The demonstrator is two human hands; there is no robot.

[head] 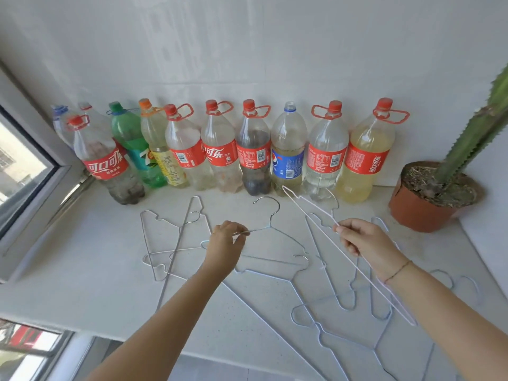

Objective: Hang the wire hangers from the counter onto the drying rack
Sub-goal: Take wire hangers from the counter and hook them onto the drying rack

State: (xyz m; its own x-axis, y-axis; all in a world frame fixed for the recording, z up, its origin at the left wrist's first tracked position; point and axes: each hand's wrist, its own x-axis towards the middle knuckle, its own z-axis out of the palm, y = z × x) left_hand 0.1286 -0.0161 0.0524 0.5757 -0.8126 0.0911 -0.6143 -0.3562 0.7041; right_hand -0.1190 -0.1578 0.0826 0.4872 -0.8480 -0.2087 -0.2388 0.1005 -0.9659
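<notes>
Your left hand (224, 240) pinches one wire hanger (258, 230), hook pointing away. Your right hand (362, 240) pinches a second hanger (316, 209), its long axis running diagonally from the bottles (220, 149) to your forearm. Thin, pale loose hangers (176, 251) overlap on the tabletop (82, 270); no drying rack shows.

Worn on the head, wide-angle and alone, looking forward and steeply down from close above the near edge of the tabletop (90, 270), facing the far wall (247, 50) and its row of bottles (220, 152), with the window (19, 171) at far left and the potted cactus (420, 207) at right.
</notes>
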